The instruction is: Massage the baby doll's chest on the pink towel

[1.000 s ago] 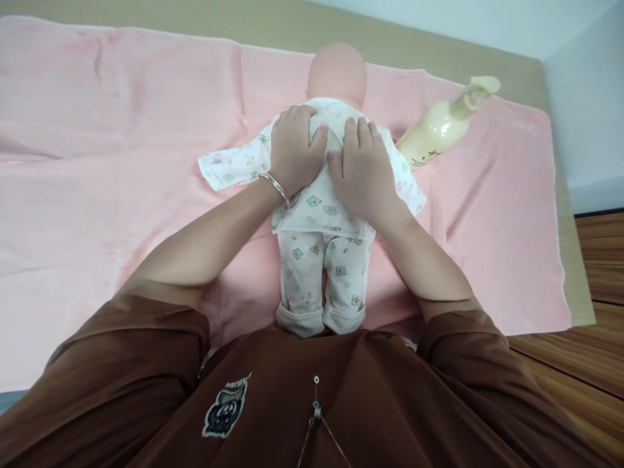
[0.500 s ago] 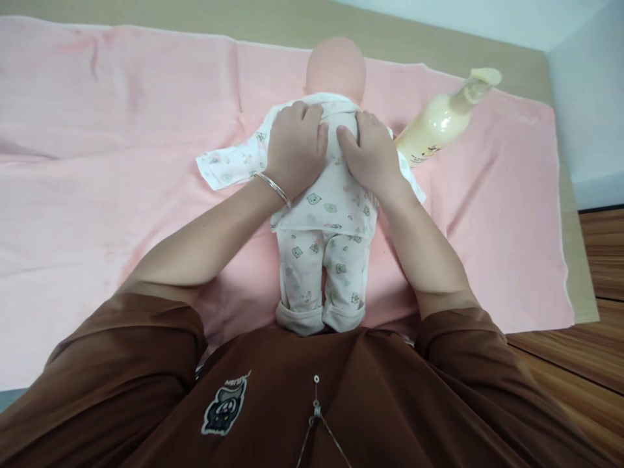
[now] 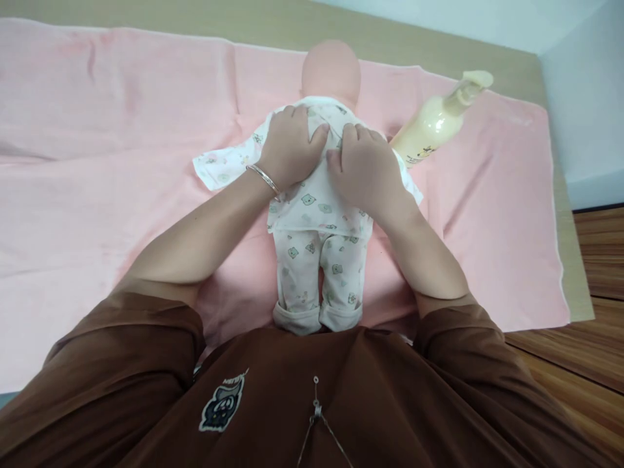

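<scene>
A baby doll lies on its front, its bald head (image 3: 331, 73) away from me and no face showing. It wears a white long-sleeved shirt (image 3: 312, 211) and matching trousers (image 3: 298, 273) with small animal prints and turned-up cuffs. My left hand (image 3: 292, 146) rests open on the shirt at the doll's left-side shoulder, thumb spread toward the middle. On the other side of the upper back, my right hand (image 3: 365, 166) presses on the shirt with bent fingers, thumb apart from them. Creases run in the cloth between the hands; the fingertips' undersides are hidden.
A pale yellow pump bottle (image 3: 429, 130) lies tilted beside the doll's right-side sleeve. A pink cloth (image 3: 121, 130) covers most of the wooden table (image 3: 414, 39). White wall stands behind, with brown wood-grain boards (image 3: 604, 260) at the right.
My right hand has slid slightly down and inward over the shirt, its fingers more bent. My left hand has shifted a little left. The shirt's upper part shows a new diagonal crease.
</scene>
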